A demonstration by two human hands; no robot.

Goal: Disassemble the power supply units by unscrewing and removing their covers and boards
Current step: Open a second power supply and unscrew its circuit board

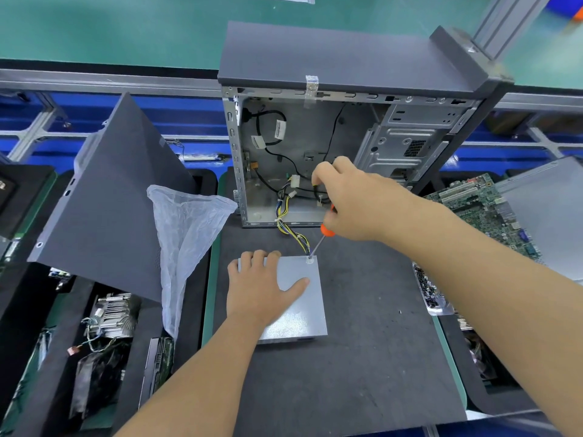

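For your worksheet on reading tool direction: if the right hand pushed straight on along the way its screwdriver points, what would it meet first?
The right hand drives the screwdriver down-left; its tip already seems to sit on a screw at the far right corner of the power supply unit, so it would meet that cover first, beside the cable bundle. Contact depth is unclear.

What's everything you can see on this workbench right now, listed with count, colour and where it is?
Flat metal power supply box: one, silver-grey, centre of the dark mat.
Orange-handled screwdriver: one, tip at the box's far right corner.
Yellow, blue and black wire bundle: one, running from the box into the case.
Open metal computer case: one, grey, upright behind the mat.
Dark grey side panel: one, leaning at left.
Clear plastic bag: one, left of the mat.
Green circuit board: one, at right.
Finned metal heatsink: one, silver, lower left bin.
Tray of small dark screws: one, right of the mat.
Left hand: pressing flat on the box.
Right hand: gripping the screwdriver.
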